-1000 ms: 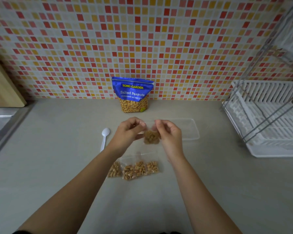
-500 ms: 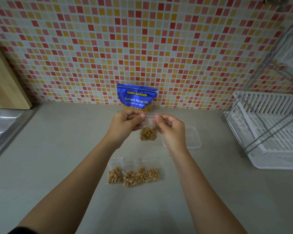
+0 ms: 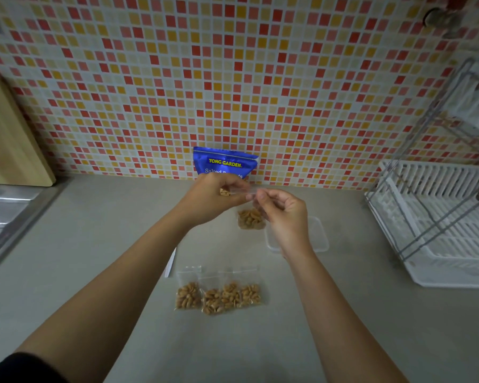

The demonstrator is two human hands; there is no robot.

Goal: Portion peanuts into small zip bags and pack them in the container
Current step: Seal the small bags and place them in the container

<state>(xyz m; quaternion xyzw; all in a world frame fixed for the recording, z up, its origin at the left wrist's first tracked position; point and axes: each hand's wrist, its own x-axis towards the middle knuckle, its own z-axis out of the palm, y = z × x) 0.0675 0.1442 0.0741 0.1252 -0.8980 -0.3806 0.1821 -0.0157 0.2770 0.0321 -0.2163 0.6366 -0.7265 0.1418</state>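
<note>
1. A small zip bag (image 3: 250, 218) of peanuts is held above the bench (image 3: 94, 244), pinched at its top edge by the left hand (image 3: 213, 199) and the right hand (image 3: 284, 214).
2. 3 filled bags (image 3: 219, 297) are laid in a row on the bench, nearer the person.
3. The clear container (image 3: 320, 236) is partly hidden behind the right hand.
4. The blue peanut pouch (image 3: 224, 161) is stood against the tiled wall (image 3: 233, 78).

The left hand (image 3: 213, 199) covers the lower half of the peanut packet (image 3: 225, 161) at the counter's back edge. A white spoon (image 3: 171, 262) shows only as a sliver beside the left forearm. The right hand (image 3: 284, 214) hides part of the clear container (image 3: 320, 239). The picture's right edge cuts off the dish rack (image 3: 440, 217), and its left edge the cutting board (image 3: 9, 139).
</note>
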